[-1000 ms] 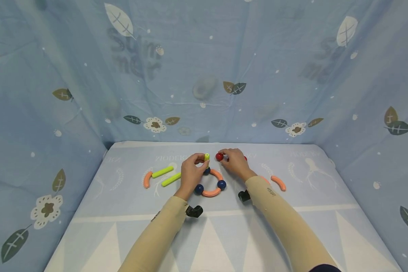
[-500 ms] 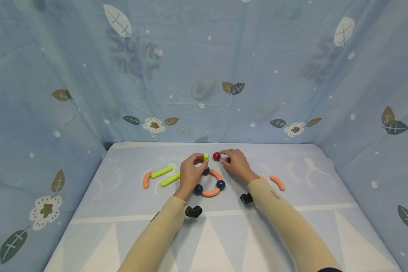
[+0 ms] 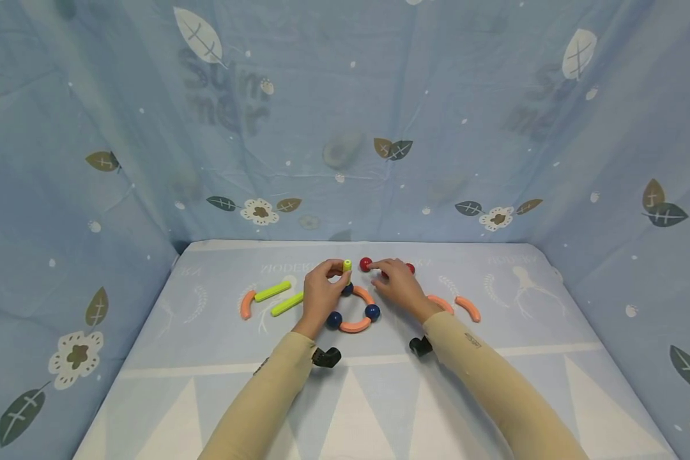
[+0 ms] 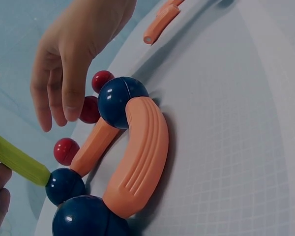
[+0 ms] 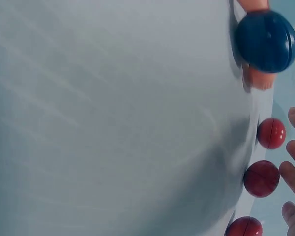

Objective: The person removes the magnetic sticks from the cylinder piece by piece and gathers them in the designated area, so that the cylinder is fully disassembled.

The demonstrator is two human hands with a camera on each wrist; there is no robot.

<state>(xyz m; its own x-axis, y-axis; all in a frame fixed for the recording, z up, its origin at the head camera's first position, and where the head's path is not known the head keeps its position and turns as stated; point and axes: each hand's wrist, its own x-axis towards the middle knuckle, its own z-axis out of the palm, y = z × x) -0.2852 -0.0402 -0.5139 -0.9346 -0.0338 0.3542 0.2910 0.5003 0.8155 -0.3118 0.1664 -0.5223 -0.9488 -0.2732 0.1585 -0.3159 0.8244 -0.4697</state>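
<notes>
My left hand [image 3: 320, 295] pinches a yellow-green rod [image 3: 347, 268], held upright; in the left wrist view the rod's lower end meets a blue ball [image 4: 64, 186]. That ball belongs to a ring of blue balls joined by curved orange pieces, one orange piece [image 3: 355, 326] lying at the near side. To the ring's right, my right hand [image 3: 400, 289] hovers by several red balls, its fingers loosely bent and holding nothing. One red ball [image 3: 365, 264] sits just beyond its fingertips. Another red ball [image 3: 411, 268] lies behind the hand, and a third [image 5: 261, 178] is close to the fingers.
Left of the ring lie two yellow-green rods [image 3: 273, 291] and a curved orange piece [image 3: 247, 305]. Two more curved orange pieces [image 3: 467, 309] rest right of the right hand. A patterned blue curtain [image 3: 345, 128] surrounds the cloth-covered table [image 3: 218, 396] at back and sides.
My right hand has let go of the leftmost red ball and drawn back slightly to the right. That ball sits slightly farther left. My left hand stays on the rod.
</notes>
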